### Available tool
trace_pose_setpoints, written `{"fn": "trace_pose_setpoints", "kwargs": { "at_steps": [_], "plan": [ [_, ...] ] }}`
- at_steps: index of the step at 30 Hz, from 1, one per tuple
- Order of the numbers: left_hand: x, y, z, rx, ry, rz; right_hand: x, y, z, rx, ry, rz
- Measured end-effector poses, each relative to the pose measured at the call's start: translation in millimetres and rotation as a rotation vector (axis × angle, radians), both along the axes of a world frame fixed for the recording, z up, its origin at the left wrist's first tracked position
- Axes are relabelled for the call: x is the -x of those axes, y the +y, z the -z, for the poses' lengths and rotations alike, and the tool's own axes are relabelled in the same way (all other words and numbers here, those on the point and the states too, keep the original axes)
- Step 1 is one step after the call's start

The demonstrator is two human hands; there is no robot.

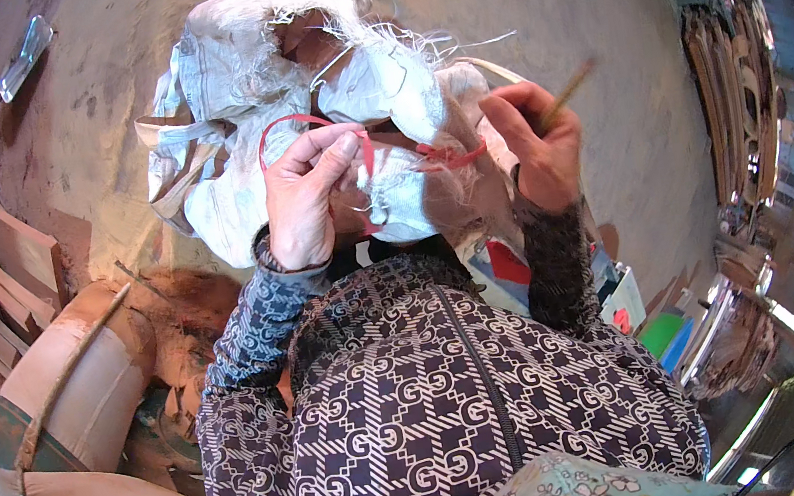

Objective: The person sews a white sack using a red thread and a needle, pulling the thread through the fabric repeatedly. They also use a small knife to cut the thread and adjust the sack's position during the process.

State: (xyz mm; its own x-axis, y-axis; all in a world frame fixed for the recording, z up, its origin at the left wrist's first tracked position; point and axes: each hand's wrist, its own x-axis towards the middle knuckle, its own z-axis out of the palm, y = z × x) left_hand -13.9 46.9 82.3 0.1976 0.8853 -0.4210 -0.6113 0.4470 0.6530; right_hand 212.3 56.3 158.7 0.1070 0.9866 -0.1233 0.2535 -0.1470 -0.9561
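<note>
The red strip (368, 154) is located in front of the person's chest, over the near part of a frayed white woven sack (238, 68). The left hand (312, 194) has thumb and fingertips pinched together on the strip; one length arches above the fingers and a short end hangs below. The right hand (544, 143) is curled, with a thin brownish rod (569, 93) gripped between thumb and fingers; the rod is blurred and its exact kind cannot be told. A bunched red section (450, 155) lies between the hands and runs toward the right palm. Whether it joins the pinched length, or is also held there, cannot be determined.

Handling assessment: the strip appears very light, thin and limp, likely to twist or fold and unable to hold a line unless kept taut. Its surface may be somewhat slippery. The best hold is a fingertip pinch close to the working end, flat across the width. The rod looks light and stiff, and is best held along its shaft, short of the tip.

The sack appears soft and light for its bulk. Loose fibres (478, 43) stand out along its torn edge, which would probably unravel if pulled; sound weave away from that edge offers the safer hold.
</note>
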Motion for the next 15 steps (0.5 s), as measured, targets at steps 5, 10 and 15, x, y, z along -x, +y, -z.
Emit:
{"fn": "trace_pose_setpoints", "kwargs": {
  "at_steps": [5,10,15],
  "plan": [
    [17.3,-7.8,-43.4,-0.058,0.013,0.243,55.8,-31.3,-26.4,-0.031,0.250,-0.040],
    [46.2,-4.7,-50.8,-0.092,0.069,0.250,65.4,-47.4,-14.8,0.310,0.170,-0.266],
    [67.6,12.3,-40.4,-0.090,0.265,0.165,3.8,-59.2,-13.0,0.362,0.235,-0.153]
  ]
}}
